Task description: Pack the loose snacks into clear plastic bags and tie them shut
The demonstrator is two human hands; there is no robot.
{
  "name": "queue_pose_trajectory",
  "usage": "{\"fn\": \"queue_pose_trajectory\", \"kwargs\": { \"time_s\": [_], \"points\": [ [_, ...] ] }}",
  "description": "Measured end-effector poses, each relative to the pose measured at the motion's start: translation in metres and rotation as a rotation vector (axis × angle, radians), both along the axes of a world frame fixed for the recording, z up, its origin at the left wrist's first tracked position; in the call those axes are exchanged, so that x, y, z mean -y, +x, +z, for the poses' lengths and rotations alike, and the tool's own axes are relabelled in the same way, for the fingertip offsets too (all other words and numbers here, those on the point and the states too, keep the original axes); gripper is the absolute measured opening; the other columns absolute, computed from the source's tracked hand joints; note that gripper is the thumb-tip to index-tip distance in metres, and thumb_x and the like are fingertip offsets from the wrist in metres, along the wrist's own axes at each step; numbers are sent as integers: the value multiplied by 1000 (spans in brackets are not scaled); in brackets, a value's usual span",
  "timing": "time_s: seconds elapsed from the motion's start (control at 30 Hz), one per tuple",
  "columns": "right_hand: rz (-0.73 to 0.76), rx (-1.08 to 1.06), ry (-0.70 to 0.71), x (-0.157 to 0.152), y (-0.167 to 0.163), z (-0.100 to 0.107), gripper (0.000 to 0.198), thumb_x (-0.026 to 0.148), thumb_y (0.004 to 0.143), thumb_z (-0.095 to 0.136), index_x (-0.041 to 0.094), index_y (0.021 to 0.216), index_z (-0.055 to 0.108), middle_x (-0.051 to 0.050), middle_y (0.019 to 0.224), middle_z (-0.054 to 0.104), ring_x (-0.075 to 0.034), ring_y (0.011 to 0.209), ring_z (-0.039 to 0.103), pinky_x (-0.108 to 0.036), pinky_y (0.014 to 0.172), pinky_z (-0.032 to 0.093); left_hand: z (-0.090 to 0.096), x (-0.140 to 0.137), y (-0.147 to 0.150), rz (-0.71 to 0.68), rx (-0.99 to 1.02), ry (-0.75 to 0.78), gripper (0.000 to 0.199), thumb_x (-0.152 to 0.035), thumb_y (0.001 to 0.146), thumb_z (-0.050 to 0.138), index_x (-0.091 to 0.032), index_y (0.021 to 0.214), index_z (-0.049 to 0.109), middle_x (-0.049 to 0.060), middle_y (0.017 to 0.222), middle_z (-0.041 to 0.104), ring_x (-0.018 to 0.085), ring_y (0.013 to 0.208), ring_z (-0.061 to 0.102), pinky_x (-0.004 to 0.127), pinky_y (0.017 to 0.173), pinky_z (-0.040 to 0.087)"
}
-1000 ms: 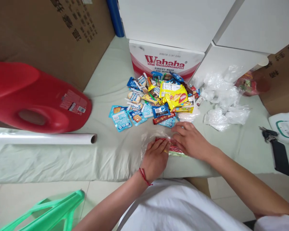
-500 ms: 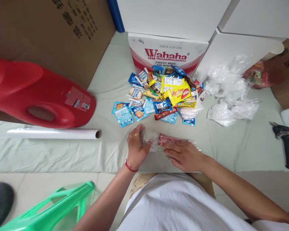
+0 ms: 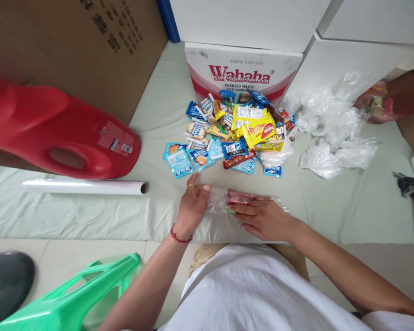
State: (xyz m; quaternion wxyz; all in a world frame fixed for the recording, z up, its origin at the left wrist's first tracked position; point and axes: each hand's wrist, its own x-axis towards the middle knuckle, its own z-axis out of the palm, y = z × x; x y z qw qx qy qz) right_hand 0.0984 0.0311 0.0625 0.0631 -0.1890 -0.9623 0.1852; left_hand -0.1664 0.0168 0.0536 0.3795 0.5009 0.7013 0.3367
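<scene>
A clear plastic bag (image 3: 218, 200) with red-wrapped snacks (image 3: 238, 197) inside lies flat near the table's front edge. My right hand (image 3: 262, 216) rests palm down across it, fingers stretched out and covering part of the wrappers. At the bag's left end is my left hand (image 3: 192, 204), its thumb against the plastic and its index finger pointing away from me. Thumb and index finger are apart; the other left fingers are mostly hidden. Just beyond both hands sits a heap of wrapped snacks (image 3: 228, 134), with a yellow nabati packet (image 3: 260, 132) on top.
Behind the heap stands a Wahaha carton (image 3: 243, 69). Crumpled clear bags (image 3: 331, 124) lie to its right. On the left are a red jug (image 3: 100, 158) and a white roll (image 3: 86, 187). A green stool (image 3: 72, 289) stands on the floor. Keys (image 3: 409, 184) lie far right.
My left hand has shifted slightly left, its thumb lifting up and away along the bag's end. The right hand stays on the bag. The whole view has shifted slightly.
</scene>
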Motion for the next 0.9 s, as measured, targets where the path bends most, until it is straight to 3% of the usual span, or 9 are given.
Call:
{"fn": "queue_pose_trajectory", "kwargs": {
  "time_s": [0.1, 0.17, 0.23, 0.33, 0.47, 0.57, 0.63, 0.77, 0.9],
  "points": [
    [8, 8, 4, 0, 1, 1, 34, 31, 103, 55, 18, 129, 73, -8, 154, 59, -23, 132, 64, -41, 109, 49, 3, -2, 4, -20, 41, -150, 54, -56, 78, 71, -13, 112, 68, 0, 70, 67, 18, 63, 62, 28, 57, 44],
    [8, 26, -7, 0, 1, 3, 34, 31, 104, 54, 19, 130, 73, -7, 155, 57, -23, 132, 65, -41, 109, 49, 6, -4, 11, -26, 155, -195, 37, -51, 76, 71, -16, 89, 71, -2, 63, 62, 15, 58, 57, 26, 53, 40],
    [3, 41, -33, 0, 0, 3, 35, 32, 105, 54, 19, 131, 72, -7, 155, 58, -23, 132, 64, -41, 110, 48, 9, -5, 23, -22, 268, -198, 27, -45, 78, 68, -18, 81, 69, -2, 61, 61, 14, 54, 55, 25, 52, 39],
    [-12, 51, -86, 0, -3, 4, 36, 31, 103, 57, 19, 134, 71, -10, 147, 65, -25, 134, 62, -44, 114, 45, 12, -1, 53, -80, 259, -150, 17, -32, 84, 62, -18, 89, 70, 0, 67, 66, 16, 60, 63, 26, 58, 48],
    [-30, -2, -202, -2, 0, 19, 29, 28, 100, 61, 19, 123, 76, -13, 130, 74, -27, 128, 64, -48, 118, 42, 8, 15, 87, -257, -113, 162, 27, -24, 98, 48, -17, 109, 73, 10, 104, 73, 22, 99, 71, 36, 89, 57],
    [-25, -125, -397, -7, 16, 43, 23, 27, 101, 58, 21, 111, 78, -8, 108, 79, -23, 110, 70, -42, 110, 49, -3, 30, 96, -376, -399, 330, 36, -29, 105, 44, -12, 126, 67, 16, 117, 70, 27, 110, 67, 40, 93, 57],
    [-255, -257, -480, -16, 33, 54, 25, 29, 103, 54, 22, 109, 77, -5, 97, 78, -18, 90, 71, -33, 91, 55, -12, 38, 96, -425, -546, 382, 41, -30, 105, 46, -9, 137, 61, 18, 120, 68, 29, 112, 66, 41, 91, 58],
    [-990, -373, -438, -40, 57, 44, 32, 43, 102, 51, 20, 105, 73, -5, 95, 75, -18, 79, 65, -29, 71, 49, -27, 45, 95, -474, -695, 410, 52, -33, 105, 49, -6, 149, 51, 21, 124, 67, 31, 111, 65, 41, 84, 56],
    [-1041, -60, -654, -44, 61, 19, 46, 62, 98, 48, 21, 94, 68, -2, 75, 67, -18, 71, 60, -28, 66, 43, -34, 45, 95, -465, -717, 419, 54, -35, 105, 48, -6, 150, 50, 21, 124, 66, 31, 110, 64, 42, 85, 55]
  ]
}}
